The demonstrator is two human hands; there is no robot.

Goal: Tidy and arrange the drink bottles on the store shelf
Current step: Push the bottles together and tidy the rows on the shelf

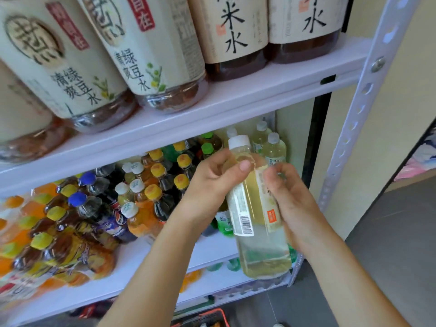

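bottle (247, 208): pale yellow, white cap, tilted, held before the shelf's (212, 247) right end (barcode facing me)
left grip (212, 175): my fingers curl round its shoulder
right grip (292, 204): I clasp its labelled side
mixed drinks (151, 185): crowded behind

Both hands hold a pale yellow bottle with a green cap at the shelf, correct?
Not quite: the head view shows a white cap. The left hand and right hand do hold the pale yellow bottle at the shelf.

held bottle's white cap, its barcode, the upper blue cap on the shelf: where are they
white cap (238, 140): head view, cap's side
barcode (246, 224): head view, middle of stripes
upper blue cap (87, 178): head view, cap's top
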